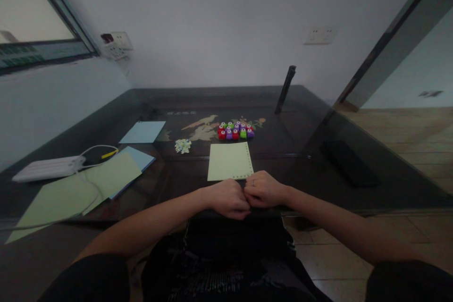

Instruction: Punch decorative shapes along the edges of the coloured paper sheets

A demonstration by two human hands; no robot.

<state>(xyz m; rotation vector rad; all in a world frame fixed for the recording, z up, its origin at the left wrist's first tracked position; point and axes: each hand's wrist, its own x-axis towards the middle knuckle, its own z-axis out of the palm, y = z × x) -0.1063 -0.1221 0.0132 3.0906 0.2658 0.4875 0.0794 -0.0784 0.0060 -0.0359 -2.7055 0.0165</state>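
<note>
Left hand: the left hand (228, 198) is curled into a loose fist at the near table edge, knuckles up, touching the other hand; what it grips, if anything, cannot be told.
Right hand: the right hand (264, 190) is curled the same way, a ring on one finger, pressed against the left; its fingertips are hidden.
Sheet: one pale green sheet (230, 161) lies flat just beyond both hands, with a row of small holes along its near and right edges; the hands meet at its near edge.
Punches: about a dozen small punches (235, 130), red, purple and green, sit in one tight cluster beyond the sheet.
Cutouts: one small heap of pale cutouts (183, 146) lies left of the sheet.
Other paper: two blue sheets (143, 132) and one large green sheet (76, 191) lie to the left.
Power strip: one white strip (46, 168) with its cable sits far left.
Table: one dark glass-topped table (297, 151) carries everything.
</note>
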